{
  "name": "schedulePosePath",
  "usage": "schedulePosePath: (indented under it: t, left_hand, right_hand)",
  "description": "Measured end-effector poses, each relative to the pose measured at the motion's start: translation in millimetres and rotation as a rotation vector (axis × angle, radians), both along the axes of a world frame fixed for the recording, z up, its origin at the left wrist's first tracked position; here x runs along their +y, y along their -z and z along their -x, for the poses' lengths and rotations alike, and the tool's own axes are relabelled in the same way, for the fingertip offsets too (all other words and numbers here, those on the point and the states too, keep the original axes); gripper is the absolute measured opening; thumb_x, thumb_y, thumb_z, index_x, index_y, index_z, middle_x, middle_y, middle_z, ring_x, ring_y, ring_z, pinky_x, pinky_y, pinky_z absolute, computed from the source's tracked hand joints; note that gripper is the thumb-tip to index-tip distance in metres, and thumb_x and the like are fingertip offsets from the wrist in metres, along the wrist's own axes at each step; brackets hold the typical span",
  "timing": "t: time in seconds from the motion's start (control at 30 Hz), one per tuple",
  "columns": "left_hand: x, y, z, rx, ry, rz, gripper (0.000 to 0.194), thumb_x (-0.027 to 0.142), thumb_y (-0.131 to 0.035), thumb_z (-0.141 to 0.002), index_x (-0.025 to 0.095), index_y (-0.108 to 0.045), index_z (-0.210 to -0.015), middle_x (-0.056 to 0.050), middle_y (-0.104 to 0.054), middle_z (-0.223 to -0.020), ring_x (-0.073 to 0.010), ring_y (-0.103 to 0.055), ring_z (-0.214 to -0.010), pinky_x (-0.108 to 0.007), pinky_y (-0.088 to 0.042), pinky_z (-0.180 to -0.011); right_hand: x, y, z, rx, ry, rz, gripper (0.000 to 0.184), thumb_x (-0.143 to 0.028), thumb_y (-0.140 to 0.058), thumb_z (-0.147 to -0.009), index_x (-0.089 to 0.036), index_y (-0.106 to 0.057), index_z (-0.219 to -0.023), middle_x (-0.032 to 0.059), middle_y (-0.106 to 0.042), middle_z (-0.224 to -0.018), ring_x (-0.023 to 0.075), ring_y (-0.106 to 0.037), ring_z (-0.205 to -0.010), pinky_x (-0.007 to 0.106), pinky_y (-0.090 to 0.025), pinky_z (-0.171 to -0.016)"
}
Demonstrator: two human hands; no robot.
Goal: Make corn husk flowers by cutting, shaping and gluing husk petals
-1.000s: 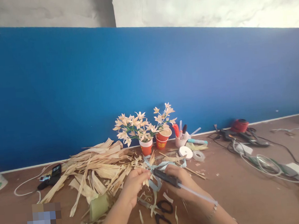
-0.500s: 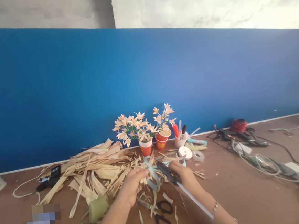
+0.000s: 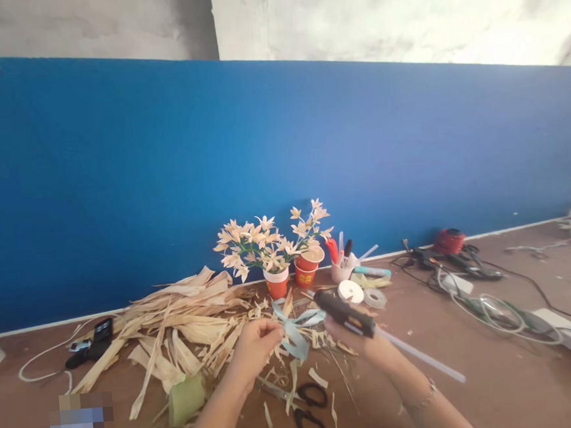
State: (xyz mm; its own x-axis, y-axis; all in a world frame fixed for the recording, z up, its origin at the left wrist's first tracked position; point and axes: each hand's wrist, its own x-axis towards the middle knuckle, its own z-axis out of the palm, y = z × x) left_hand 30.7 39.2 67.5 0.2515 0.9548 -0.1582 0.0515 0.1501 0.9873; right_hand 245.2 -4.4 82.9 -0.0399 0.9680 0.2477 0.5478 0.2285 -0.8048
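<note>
A black hot glue gun is gripped in my right hand. A long clear glue stick juts from its back end, and the gun's nozzle points up and left. The fingers of my left hand are pinched together, with whatever they hold hidden between them. Right beside those fingertips is a pale blue ribbon; whether the fingers grip it I cannot tell. Scissors with black handles lie on the table below the hands, among husk scraps.
Dried corn husks pile up at left, by a green roll. Husk flowers stand in red paper cups. Nearby are a white roll, a tape roll and a pen cup. Cables spread at right.
My right hand has swung the glue gun right, away from my left fingertips, and its glue stick now points further right. My left hand stays nearly in place, still pinched.
</note>
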Motion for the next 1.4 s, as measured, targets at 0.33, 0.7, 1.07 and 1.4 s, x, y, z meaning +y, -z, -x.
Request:
schedulePosePath:
  t: [0.33, 0.7, 1.07, 1.4]
  left_hand:
    - [0, -3.0, 1, -0.035, -0.014, 0.002, 0.015, 0.03, -0.067, -0.061, 0.015, -0.067, -0.067, -0.001, -0.065, -0.065, -0.0172, -0.055, -0.067, -0.027, -0.039, -0.07]
    - [-2, 2.8, 1, -0.174, 0.029, 0.093, 0.02, 0.031, -0.07, -0.062, 0.014, -0.065, -0.071, -0.002, -0.065, -0.067, -0.0161, -0.056, -0.068, -0.027, -0.039, -0.071]
    - [-6, -4.5, -2, -0.139, 0.079, 0.024, 0.017, 0.031, -0.066, -0.065, 0.014, -0.064, -0.067, 0.0, -0.063, -0.064, -0.0144, -0.055, -0.065, -0.025, -0.04, -0.067]
    - [-1, 11.5, -4, 0.282, -0.117, -0.397, 0.013, 0.022, -0.053, -0.075, 0.017, -0.065, -0.072, -0.004, -0.068, -0.073, -0.0193, -0.06, -0.071, -0.029, -0.043, -0.068]
  right_hand:
    - [-11, -3.8, -64, -0.258, 0.24, -0.005, 0.01, -0.029, -0.053, -0.074, -0.019, -0.053, -0.077, -0.0004, -0.057, -0.066, 0.0156, -0.05, -0.06, 0.024, -0.038, -0.056]
    - [-27, 38.6, -69, -0.914, 0.421, 0.377, 0.027, -0.01, -0.053, -0.061, -0.015, -0.058, -0.087, 0.0155, -0.063, -0.095, 0.0335, -0.056, -0.093, 0.036, -0.035, -0.068]
    - [14, 11.2, 61, 0.482, -0.052, 0.397, 0.04, -0.039, -0.06, -0.068, -0.013, -0.061, -0.1, 0.0035, -0.065, -0.076, 0.0134, -0.061, -0.052, 0.021, -0.041, -0.043]
    - [23, 25.2, 71, 0.674, 0.078, 0.315, 0.039, -0.049, -0.073, -0.058, -0.012, -0.069, -0.07, 0.0041, -0.066, -0.056, 0.0168, -0.064, -0.053, 0.026, -0.05, -0.051]
